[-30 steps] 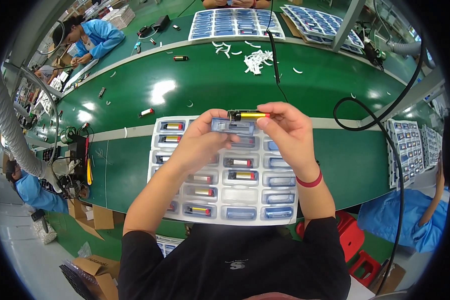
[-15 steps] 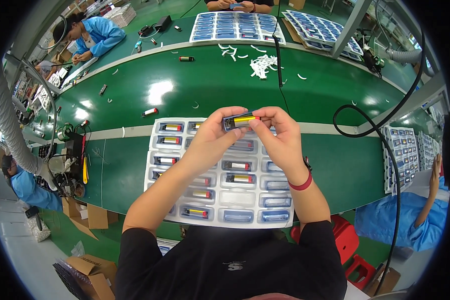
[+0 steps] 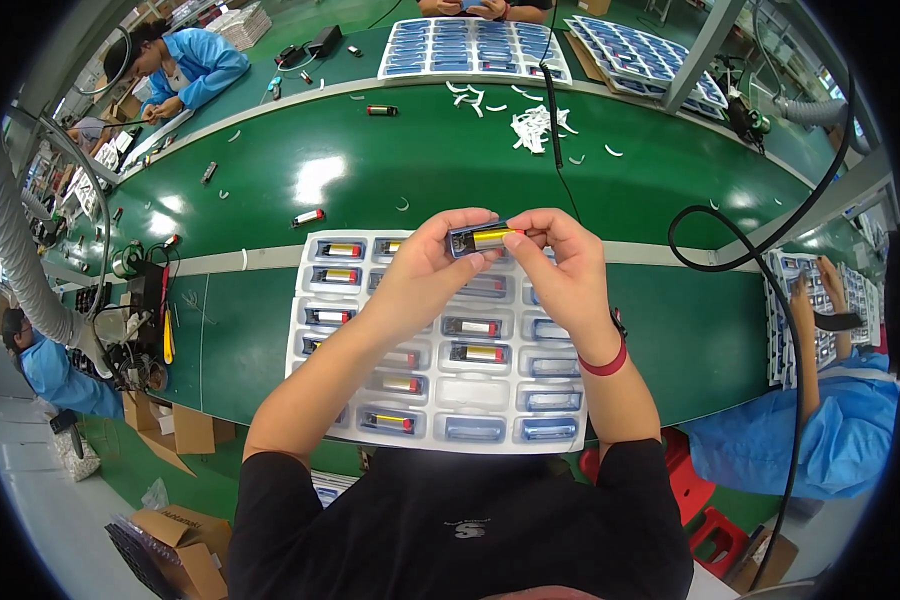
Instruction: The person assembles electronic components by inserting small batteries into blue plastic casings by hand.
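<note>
Above the white tray, both hands grip a small blue plastic shell (image 3: 458, 244) with a yellow battery (image 3: 490, 239) lying in it. My left hand (image 3: 432, 268) is closed round the shell's left end, thumb along its near edge. The thumb of my right hand (image 3: 566, 270) presses on the battery's right end, and its fingers curl behind. Beneath my forearms lies the white tray (image 3: 470, 395), its pockets holding blue shells. Several shells carry batteries with red ends, such as this yellow battery (image 3: 388, 422). A blue shell (image 3: 475, 430) nearby has no battery; my arms hide part of the tray.
Across a pale rail, the green belt (image 3: 450, 170) carries a pile of white strips (image 3: 535, 130) and loose batteries. A black cable (image 3: 710, 268) loops at the right. Tools and wires crowd the left side. Co-workers in blue sit left and right; another handles parts beyond a far tray (image 3: 470, 50).
Strips and loose batteries on the belt have shifted slightly right. A co-worker at right now reaches over the trays there. My hands keep nearly the same grip.
</note>
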The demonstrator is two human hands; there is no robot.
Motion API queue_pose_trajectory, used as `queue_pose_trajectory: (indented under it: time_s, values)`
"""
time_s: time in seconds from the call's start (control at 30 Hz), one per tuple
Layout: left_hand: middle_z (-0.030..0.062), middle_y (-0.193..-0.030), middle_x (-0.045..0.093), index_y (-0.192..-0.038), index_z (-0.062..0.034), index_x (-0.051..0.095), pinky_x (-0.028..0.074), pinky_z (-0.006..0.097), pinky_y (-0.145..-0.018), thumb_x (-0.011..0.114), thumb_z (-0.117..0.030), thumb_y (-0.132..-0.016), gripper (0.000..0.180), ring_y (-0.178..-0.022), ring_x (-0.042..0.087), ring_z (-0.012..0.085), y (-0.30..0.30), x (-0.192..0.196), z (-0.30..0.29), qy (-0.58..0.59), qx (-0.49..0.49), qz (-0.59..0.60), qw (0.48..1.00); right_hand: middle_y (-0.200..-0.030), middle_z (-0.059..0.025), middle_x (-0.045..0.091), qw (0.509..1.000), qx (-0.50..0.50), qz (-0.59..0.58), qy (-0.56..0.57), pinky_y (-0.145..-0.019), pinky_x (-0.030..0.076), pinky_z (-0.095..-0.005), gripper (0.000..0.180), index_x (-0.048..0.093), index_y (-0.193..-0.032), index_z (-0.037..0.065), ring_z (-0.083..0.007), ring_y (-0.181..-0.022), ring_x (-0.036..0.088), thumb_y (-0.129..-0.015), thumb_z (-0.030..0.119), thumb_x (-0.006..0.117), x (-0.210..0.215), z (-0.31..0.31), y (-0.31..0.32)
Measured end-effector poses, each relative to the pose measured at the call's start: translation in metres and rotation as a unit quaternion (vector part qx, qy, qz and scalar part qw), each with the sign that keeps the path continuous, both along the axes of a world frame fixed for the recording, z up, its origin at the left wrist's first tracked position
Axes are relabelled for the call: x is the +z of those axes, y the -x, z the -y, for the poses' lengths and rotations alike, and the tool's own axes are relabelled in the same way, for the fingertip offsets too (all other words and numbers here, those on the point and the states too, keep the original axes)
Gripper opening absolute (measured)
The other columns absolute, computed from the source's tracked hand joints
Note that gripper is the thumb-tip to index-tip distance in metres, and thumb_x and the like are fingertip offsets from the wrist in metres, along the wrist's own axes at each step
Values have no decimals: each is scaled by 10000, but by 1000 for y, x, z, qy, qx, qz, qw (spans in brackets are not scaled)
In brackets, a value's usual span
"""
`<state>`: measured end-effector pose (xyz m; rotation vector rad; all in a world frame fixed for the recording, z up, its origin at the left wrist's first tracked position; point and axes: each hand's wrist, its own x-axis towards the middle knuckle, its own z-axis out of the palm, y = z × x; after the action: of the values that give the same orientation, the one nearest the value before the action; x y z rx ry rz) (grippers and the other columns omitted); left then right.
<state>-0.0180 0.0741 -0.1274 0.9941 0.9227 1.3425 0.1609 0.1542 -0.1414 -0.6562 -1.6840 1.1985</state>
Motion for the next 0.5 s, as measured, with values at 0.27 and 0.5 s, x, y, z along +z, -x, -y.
queue_pose_trajectory:
  time_s: [0.27, 0.5]
  values:
    - [114, -1297, 605, -1402, 25, 473, 509, 297, -1038, 568, 33, -1000, 412, -1165, 632, 155, -2, -2, 0, 7, 16, -4, 1000, -888, -43, 720, 1000, -24, 2, 6, -670, 516, -260, 155, 701, -1056, -16, -81, -733, 623, -928, 69, 720, 0, 5, 8]
    - [114, -1267, 629, -1381, 35, 498, 532, 285, -978, 518, -37, -1046, 343, -1075, 662, 146, 0, -13, -4, -2, 43, -7, 999, -1054, -104, 701, 980, -89, 45, -171, -703, 524, -285, 204, 707, -1092, 4, -144, -775, 643, -898, 51, 748, -2, 4, 10]
